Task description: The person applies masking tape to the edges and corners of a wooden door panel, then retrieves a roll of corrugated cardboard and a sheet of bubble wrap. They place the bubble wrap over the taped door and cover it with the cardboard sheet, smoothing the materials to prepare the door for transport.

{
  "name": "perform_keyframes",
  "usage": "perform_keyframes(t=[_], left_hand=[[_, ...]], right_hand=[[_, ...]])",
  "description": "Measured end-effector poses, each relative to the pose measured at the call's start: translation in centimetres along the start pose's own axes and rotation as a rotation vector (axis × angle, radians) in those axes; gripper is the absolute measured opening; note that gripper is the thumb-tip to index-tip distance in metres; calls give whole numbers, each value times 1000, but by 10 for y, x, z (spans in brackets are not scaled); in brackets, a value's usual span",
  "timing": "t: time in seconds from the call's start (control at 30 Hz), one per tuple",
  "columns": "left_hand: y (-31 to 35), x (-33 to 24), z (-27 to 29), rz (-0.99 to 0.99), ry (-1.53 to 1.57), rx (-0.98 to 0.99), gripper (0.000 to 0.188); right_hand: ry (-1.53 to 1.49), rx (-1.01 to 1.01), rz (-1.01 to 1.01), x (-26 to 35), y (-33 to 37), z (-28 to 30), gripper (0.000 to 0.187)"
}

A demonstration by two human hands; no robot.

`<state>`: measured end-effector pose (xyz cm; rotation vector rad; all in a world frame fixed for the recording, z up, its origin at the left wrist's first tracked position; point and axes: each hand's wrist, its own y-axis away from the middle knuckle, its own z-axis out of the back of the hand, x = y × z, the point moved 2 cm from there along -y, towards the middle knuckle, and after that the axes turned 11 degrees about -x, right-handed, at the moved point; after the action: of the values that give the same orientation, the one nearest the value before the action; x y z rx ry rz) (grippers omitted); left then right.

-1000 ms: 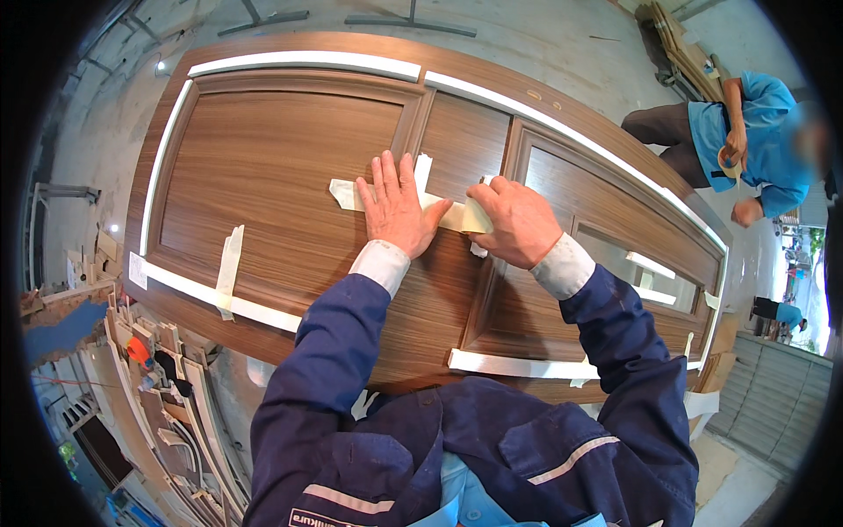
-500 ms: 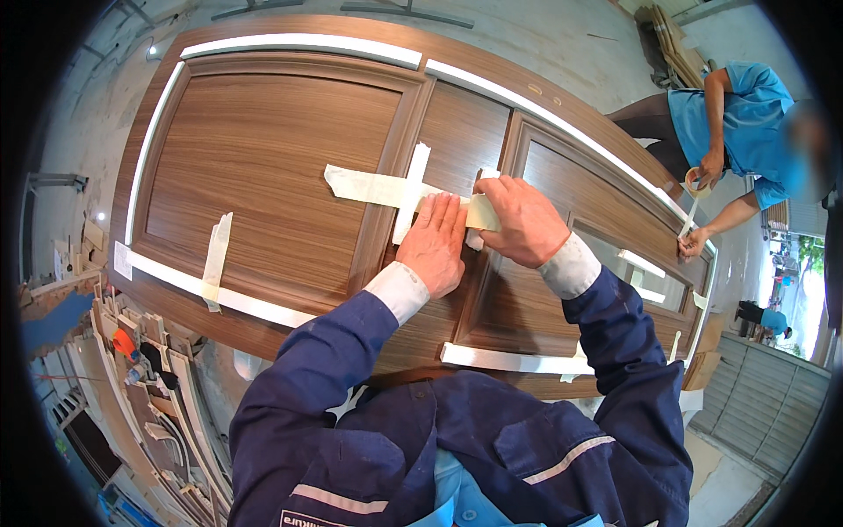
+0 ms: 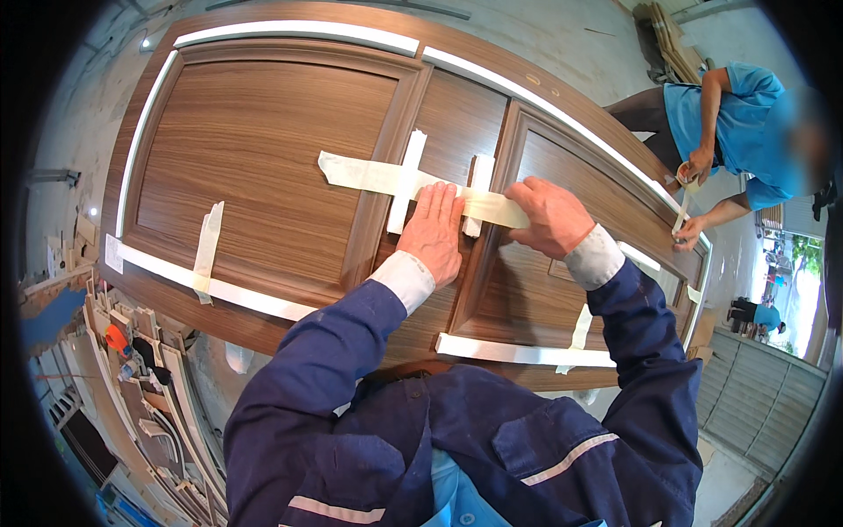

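Observation:
A brown wood-grain door panel (image 3: 263, 158) lies flat before me. Across its middle runs a strip of cream masking tape (image 3: 496, 209), over a short white strip (image 3: 406, 189) and a second short white strip (image 3: 479, 176). My left hand (image 3: 430, 233) rests flat on the tape between those two strips, fingers stretched out. My right hand (image 3: 555, 220) grips the tape's right end, to the right of the second strip. Whether a roll sits under its palm is hidden.
Long white strips (image 3: 299, 33) line the panel's edges, and a separate tape piece (image 3: 207, 255) crosses one at lower left. At far right a co-worker (image 3: 724, 123) holds a tape roll (image 3: 688, 178) at the panel's edge. Wood offcuts (image 3: 149, 395) stand at lower left.
My right hand has moved right, drawing the tape across the second short white strip. My left hand stays pressed flat on the tape. The view has shifted slightly.

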<state>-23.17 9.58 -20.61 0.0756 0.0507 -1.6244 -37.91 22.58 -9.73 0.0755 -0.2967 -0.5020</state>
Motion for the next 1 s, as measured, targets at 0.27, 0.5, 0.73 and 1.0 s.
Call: perform_keyframes(t=[0.27,0.5,0.73,1.0], left_hand=[[-11,3,19,47,50,56,72],[-40,3,35,254,456,-233,39],[-61,-3,5,404,718,-242,30],[-59,-5,1,437,693,-216,30]], right_hand=[[-244,-26,-326,-41,37,-19,60],[-852,-133,-577,-69,71,-57,59],[-678,-70,-578,-61,62,-42,54],[324,294,-479,-45,22,-10,51]])
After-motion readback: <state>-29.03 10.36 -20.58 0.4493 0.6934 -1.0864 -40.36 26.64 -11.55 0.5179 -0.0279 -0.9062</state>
